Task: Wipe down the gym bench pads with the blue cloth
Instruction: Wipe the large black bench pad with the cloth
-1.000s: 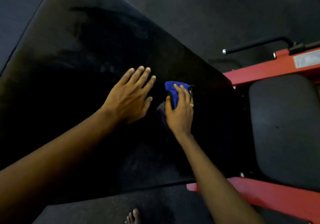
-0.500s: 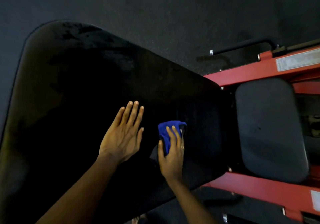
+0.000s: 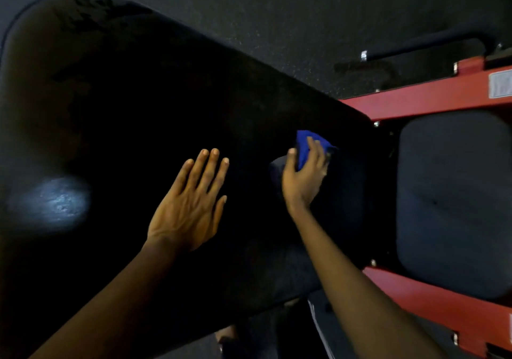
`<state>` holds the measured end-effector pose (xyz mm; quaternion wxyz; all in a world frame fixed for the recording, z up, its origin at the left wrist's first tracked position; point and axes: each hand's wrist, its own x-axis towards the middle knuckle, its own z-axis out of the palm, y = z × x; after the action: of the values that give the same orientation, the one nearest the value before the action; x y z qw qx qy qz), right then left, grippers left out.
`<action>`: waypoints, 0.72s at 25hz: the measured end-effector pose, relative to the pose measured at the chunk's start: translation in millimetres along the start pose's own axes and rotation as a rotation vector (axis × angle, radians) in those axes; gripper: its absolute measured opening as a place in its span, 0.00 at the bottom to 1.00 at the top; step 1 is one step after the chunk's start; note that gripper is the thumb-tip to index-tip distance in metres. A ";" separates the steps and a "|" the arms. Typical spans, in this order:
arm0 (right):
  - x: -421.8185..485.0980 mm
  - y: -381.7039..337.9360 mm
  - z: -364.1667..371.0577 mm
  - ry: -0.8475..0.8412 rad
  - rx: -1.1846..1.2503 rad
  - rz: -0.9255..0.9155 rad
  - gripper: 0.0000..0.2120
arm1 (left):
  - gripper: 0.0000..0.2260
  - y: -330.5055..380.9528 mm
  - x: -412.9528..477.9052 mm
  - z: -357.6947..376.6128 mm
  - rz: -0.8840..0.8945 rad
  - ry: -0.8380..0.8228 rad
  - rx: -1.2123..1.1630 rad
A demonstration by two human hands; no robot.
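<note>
Checking surfaces first. The back pad [image 3: 138,95] is black and smooth, looks like vinyl-type upholstery. It's long with rounded corners and wider at the far end. Dull scuffed patches up top, one pale glare spot [image 3: 52,203] on its left side. /kj

Cloth? /mo

The blue cloth [image 3: 303,148] is on the back pad near the narrow end, close to the seat pad [image 3: 454,206]. It's soft and bunched into a wad. The right hand [image 3: 303,178] grips it, fingers curled over the top and thumb on its left side. /kj

Left? /mo

The left hand [image 3: 191,206] lies flat on the pad, palm down, fingers straight and close together, holding nothing. It's apart from the cloth. /kj

Rest of the bench? /mo

The seat pad is a matte dark grey rounded rectangle, across a gap from the back pad. The red frame [image 3: 415,101] is painted metal tube on both sides of the seat. A black bar [image 3: 429,45] with a silvery end sits beyond it. The floor [image 3: 277,12] is dark and speckled. /kj

Blind spots? /mo

Most of the cloth is under the fingers. The outer fingers are blurred. The label [image 3: 500,84] is cut off by the right edge and unreadable. The seat pad and frame run off to the right, both forearms off the bottom. There are shapes below the pad's near edge, too dark to identify. /kj
</note>
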<state>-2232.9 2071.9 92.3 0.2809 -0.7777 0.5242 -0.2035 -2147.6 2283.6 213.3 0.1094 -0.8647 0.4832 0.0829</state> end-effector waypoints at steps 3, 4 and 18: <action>5.3 -20.7 -0.4 -0.208 0.083 -0.429 0.23 | 0.31 0.2 -0.7 -3.1 -0.005 -0.001 -0.004; 24.8 -19.5 3.7 -0.210 0.084 -0.490 0.23 | 0.31 0.7 0.7 -3.2 0.000 0.001 -0.008; 48.6 -162.5 47.5 -0.215 0.207 -0.755 0.23 | 0.30 -0.6 0.1 -0.7 0.051 0.025 -0.026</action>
<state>-2072.1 2084.9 162.9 0.3164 -0.9002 0.1459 -0.2614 -2147.1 2283.6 214.0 0.0898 -0.8545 0.5052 0.0813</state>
